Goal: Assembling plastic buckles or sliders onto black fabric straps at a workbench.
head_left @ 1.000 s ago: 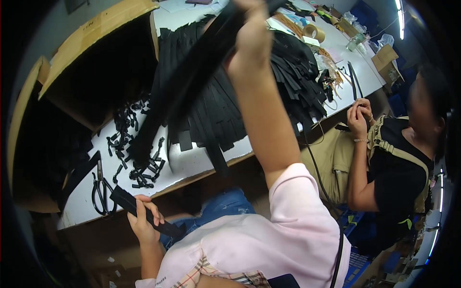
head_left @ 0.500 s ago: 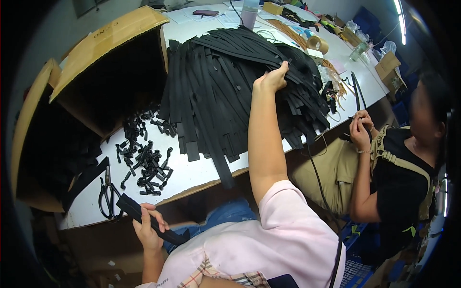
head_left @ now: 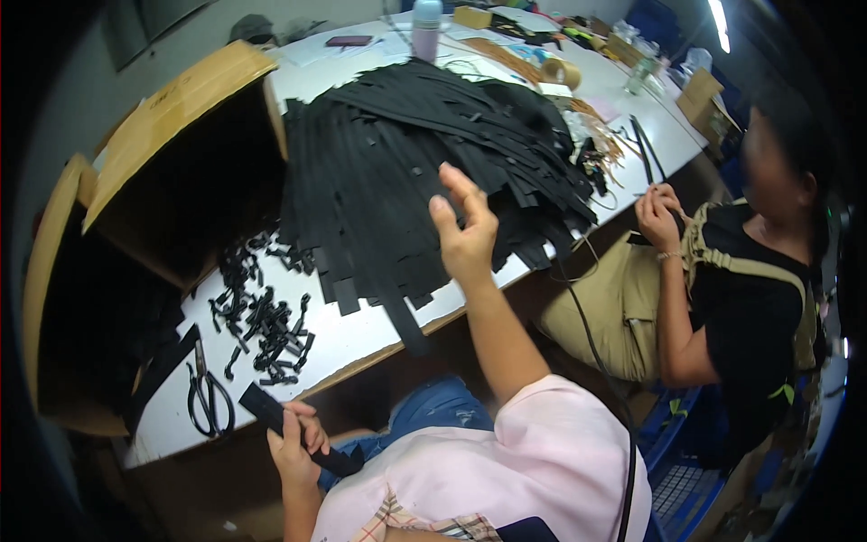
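Observation:
A folded black strap runs through my left hand, whose fingers are closed around it below the table's front edge. My right hand is in the air over the near side of a large heap of flat black straps. Its thumb and fingers are apart, and nothing is between them. To the left of the heap lies a loose pile of small black plastic buckles. Scissors with black handles rest near the table's front left edge.
An open cardboard box stands on the left, dark inside. A bottle, a phone and a tape roll are at the back. On the right sits a co-worker holding black straps. A black cable hangs between us.
My right hand has let go of the heap's straps, drawn back toward me and opened. My left hand still grips its strap. The whole view has shifted slightly.

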### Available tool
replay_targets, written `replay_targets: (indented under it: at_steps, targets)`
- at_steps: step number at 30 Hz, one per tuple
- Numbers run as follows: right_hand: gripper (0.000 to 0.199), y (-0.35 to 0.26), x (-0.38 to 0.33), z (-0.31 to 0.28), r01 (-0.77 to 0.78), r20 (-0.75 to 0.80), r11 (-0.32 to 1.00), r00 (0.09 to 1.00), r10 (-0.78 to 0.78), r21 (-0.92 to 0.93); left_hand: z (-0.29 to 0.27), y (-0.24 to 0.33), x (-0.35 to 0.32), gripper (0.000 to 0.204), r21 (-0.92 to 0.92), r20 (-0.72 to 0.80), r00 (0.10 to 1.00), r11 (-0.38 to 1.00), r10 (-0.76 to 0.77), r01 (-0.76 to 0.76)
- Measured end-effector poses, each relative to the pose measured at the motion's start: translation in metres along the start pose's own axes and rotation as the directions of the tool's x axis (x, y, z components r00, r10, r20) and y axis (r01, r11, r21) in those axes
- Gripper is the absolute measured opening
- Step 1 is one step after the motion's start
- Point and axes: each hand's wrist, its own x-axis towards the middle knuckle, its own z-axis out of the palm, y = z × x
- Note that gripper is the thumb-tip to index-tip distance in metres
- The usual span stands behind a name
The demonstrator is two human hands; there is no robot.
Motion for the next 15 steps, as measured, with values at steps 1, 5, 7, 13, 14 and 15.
replay_targets:
  at_steps: [1,5,7,13,14,15]
  targets:
    - [0.031,0.01,0.015,-0.013,0.047,-0.027,0.994,0.998,-0.05,-0.098,-0.001,0.001,-0.002,0.027,0.02,-0.019,1.0,1.0,0.016,-0.016]
    - [0.04,0.081,0.105,-0.094,-0.031,-0.199,0.918,0.979,-0.053,-0.396,-0.012,0.002,-0.008,0.024,0.019,-0.106,0.994,1.0,-0.009,0.011]
    - [0.055,0.137,0.148,-0.144,-0.267,-0.189,0.912,0.958,0.216,-0.311,-0.007,0.004,-0.005,0.022,0.062,-0.111,0.993,0.997,-0.038,0.045]
    - [0.063,0.132,0.139,-0.108,-0.365,0.1,0.546,0.758,0.645,-0.754,0.01,0.01,0.011,0.02,0.145,-0.112,0.993,0.988,-0.031,0.047]
    - [0.063,0.134,0.138,-0.107,-0.37,0.104,0.56,0.76,0.641,-0.741,0.017,0.009,0.017,0.02,0.175,-0.083,0.995,0.983,-0.048,0.062]
    - [0.064,0.139,0.136,-0.108,-0.379,0.107,0.571,0.76,0.641,-0.728,0.023,0.008,0.022,0.021,0.208,-0.054,0.996,0.975,-0.07,0.08]
